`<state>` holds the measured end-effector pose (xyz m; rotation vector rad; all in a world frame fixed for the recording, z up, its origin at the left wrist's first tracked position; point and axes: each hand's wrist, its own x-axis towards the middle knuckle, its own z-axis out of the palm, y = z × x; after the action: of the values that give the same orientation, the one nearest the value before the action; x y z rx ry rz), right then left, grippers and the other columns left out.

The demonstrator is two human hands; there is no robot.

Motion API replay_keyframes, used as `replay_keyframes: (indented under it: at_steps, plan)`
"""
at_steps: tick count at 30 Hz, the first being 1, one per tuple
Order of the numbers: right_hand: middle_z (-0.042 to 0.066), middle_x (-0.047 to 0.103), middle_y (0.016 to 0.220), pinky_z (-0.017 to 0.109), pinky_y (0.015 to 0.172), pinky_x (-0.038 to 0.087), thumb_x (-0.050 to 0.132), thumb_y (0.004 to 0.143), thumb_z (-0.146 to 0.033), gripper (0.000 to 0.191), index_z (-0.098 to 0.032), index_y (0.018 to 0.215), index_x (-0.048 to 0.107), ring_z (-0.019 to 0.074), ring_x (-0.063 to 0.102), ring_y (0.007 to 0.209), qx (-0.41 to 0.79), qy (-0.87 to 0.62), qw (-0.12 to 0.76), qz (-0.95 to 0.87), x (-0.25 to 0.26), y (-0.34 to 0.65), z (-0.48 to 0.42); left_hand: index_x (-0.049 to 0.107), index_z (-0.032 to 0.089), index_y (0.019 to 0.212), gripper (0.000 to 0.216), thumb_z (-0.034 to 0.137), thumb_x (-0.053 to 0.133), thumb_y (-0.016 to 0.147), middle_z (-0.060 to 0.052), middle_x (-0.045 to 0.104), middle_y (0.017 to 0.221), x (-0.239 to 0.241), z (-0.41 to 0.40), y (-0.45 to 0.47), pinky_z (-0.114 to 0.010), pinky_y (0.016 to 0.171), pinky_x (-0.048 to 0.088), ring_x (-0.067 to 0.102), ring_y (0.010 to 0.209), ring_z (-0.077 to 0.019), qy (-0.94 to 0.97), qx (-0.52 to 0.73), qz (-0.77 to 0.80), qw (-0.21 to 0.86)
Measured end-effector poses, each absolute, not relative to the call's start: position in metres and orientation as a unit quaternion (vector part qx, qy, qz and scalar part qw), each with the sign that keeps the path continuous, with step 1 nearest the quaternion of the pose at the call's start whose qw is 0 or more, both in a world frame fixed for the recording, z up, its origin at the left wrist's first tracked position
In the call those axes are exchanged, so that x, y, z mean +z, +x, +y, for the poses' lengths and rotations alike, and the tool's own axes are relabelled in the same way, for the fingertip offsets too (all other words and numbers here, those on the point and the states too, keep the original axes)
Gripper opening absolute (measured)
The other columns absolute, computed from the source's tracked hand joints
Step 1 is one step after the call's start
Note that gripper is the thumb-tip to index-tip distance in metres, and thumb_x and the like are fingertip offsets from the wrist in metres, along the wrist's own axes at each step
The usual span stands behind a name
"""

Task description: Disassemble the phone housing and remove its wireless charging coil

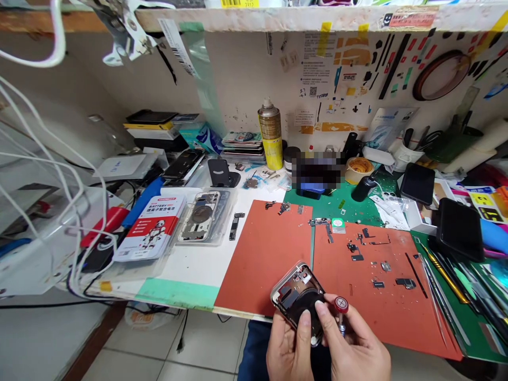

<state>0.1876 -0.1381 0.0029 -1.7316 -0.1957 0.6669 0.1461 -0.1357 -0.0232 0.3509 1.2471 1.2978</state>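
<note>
My left hand (288, 349) grips an opened phone housing (288, 292) from below, its thumb pressed on the black round charging coil (307, 302) inside. The housing is tilted, with a light metal rim, just over the mat's front edge. My right hand (355, 349) keeps a small screwdriver with a red cap (341, 304) between its fingers, while its thumb also presses on the coil. The screwdriver's tip is hidden. Small phone parts, among them a metal piece (405, 283) and a flex cable assembly (323, 225), lie on the red-brown mat (265, 254).
Tweezers and tools (448, 275) lie at right beside a dark phone (460, 227). On the left are a battery box (151, 227) and another phone housing (199, 214) in a clear tray. A spray can (270, 135) stands behind. White cables (79, 174) hang at left.
</note>
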Motion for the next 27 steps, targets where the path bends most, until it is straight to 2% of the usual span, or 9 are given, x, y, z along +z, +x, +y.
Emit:
replay_keyframes:
  at_steps: [3, 6, 11, 16, 19, 22, 24, 27]
  plan:
    - [0.005, 0.073, 0.071, 0.025, 0.063, 0.060, 0.089, 0.067, -0.061, 0.045, -0.017, 0.077, 0.083, 0.0197, 0.068, 0.067, 0.266, -0.744, 0.597, -0.141, 0.010, 0.189, -0.135, 0.076, 0.018, 0.106, 0.055, 0.058, 0.092, 0.072, -0.013, 0.086, 0.096, -0.018, -0.134, 0.146, -0.028, 0.072, 0.067, 0.083, 0.088, -0.0282, 0.155, 0.560, 0.534, 0.615]
    - [0.005, 0.071, 0.074, 0.023, 0.064, 0.057, 0.086, 0.072, -0.059, 0.041, -0.018, 0.072, 0.081, 0.0177, 0.066, 0.068, 0.254, -0.747, 0.590, -0.170, 0.012, 0.192, -0.135, 0.077, 0.017, 0.106, 0.055, 0.057, 0.093, 0.071, -0.013, 0.086, 0.097, -0.015, -0.133, 0.146, -0.030, 0.077, 0.068, 0.083, 0.091, -0.0295, 0.161, 0.561, 0.541, 0.606]
    - [0.002, 0.070, 0.076, 0.018, 0.066, 0.053, 0.079, 0.080, -0.058, 0.037, -0.022, 0.073, 0.080, 0.0147, 0.065, 0.071, 0.256, -0.751, 0.575, -0.199, 0.012, 0.194, -0.135, 0.077, 0.018, 0.110, 0.055, 0.052, 0.094, 0.071, -0.013, 0.085, 0.102, -0.018, -0.133, 0.146, -0.027, 0.078, 0.067, 0.083, 0.093, -0.0283, 0.149, 0.572, 0.536, 0.602]
    - [0.004, 0.073, 0.075, 0.017, 0.061, 0.055, 0.076, 0.084, -0.055, 0.036, -0.021, 0.075, 0.082, 0.0154, 0.069, 0.067, 0.262, -0.745, 0.551, -0.268, 0.005, 0.203, -0.136, 0.076, 0.017, 0.112, 0.055, 0.051, 0.094, 0.073, -0.012, 0.085, 0.102, -0.020, -0.134, 0.145, -0.024, 0.081, 0.067, 0.083, 0.094, -0.0264, 0.159, 0.575, 0.539, 0.595]
    - [0.005, 0.073, 0.075, 0.018, 0.060, 0.056, 0.076, 0.084, -0.056, 0.037, -0.021, 0.074, 0.082, 0.0161, 0.070, 0.066, 0.261, -0.745, 0.549, -0.273, 0.005, 0.206, -0.135, 0.076, 0.019, 0.112, 0.053, 0.052, 0.093, 0.074, -0.011, 0.085, 0.104, -0.018, -0.133, 0.146, -0.027, 0.082, 0.068, 0.083, 0.096, -0.0270, 0.161, 0.572, 0.542, 0.594]
    - [0.004, 0.072, 0.075, 0.019, 0.064, 0.056, 0.076, 0.083, -0.058, 0.038, -0.021, 0.073, 0.081, 0.0162, 0.069, 0.069, 0.260, -0.752, 0.557, -0.238, 0.006, 0.202, -0.133, 0.076, 0.021, 0.111, 0.054, 0.053, 0.094, 0.071, -0.010, 0.086, 0.105, -0.015, -0.132, 0.147, -0.027, 0.077, 0.069, 0.084, 0.091, -0.0273, 0.152, 0.573, 0.550, 0.588]
    - [0.004, 0.072, 0.074, 0.021, 0.065, 0.057, 0.080, 0.077, -0.061, 0.041, -0.021, 0.073, 0.080, 0.0166, 0.067, 0.068, 0.271, -0.760, 0.556, -0.200, 0.005, 0.198, -0.132, 0.077, 0.023, 0.108, 0.054, 0.053, 0.096, 0.068, -0.008, 0.086, 0.105, -0.013, -0.132, 0.147, -0.026, 0.073, 0.069, 0.084, 0.087, -0.0273, 0.142, 0.571, 0.557, 0.587]
    - [0.004, 0.073, 0.075, 0.021, 0.058, 0.056, 0.087, 0.067, -0.065, 0.049, -0.019, 0.081, 0.078, 0.0156, 0.065, 0.063, 0.283, -0.774, 0.552, -0.127, 0.002, 0.193, -0.134, 0.076, 0.023, 0.105, 0.054, 0.055, 0.096, 0.066, -0.006, 0.086, 0.103, -0.009, -0.129, 0.147, -0.027, 0.071, 0.069, 0.084, 0.084, -0.0278, 0.125, 0.561, 0.557, 0.600]
